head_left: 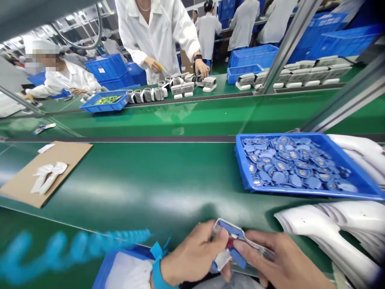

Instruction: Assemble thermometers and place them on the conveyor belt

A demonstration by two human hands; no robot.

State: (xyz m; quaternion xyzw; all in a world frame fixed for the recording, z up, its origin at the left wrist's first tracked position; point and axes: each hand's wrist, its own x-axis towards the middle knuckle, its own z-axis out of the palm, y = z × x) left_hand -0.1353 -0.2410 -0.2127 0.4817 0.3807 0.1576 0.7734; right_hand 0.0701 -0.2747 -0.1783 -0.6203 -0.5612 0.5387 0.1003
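Low in the head view, both hands grip a white-and-blue plastic housing (237, 231). My left hand (192, 253) is closed around its left side, with the thumb pressed on the inside. My right hand (279, 255) holds the right side, its thumb and finger close to a small red part (231, 242) inside the shell. The fingers hide much of the piece. A blue band on my left wrist joins a coiled blue cord (99, 243). Close to my right hand lie stacked white curved shells (313, 220).
A blue tray (245, 176) of small blue plastic parts stands at right on the green bench (144, 172). White pieces (49, 176) rest on cardboard (81, 154) at left. Across the bench, a person in a white coat (158, 36) handles grey-white units (183, 88). Metal posts rise at right.
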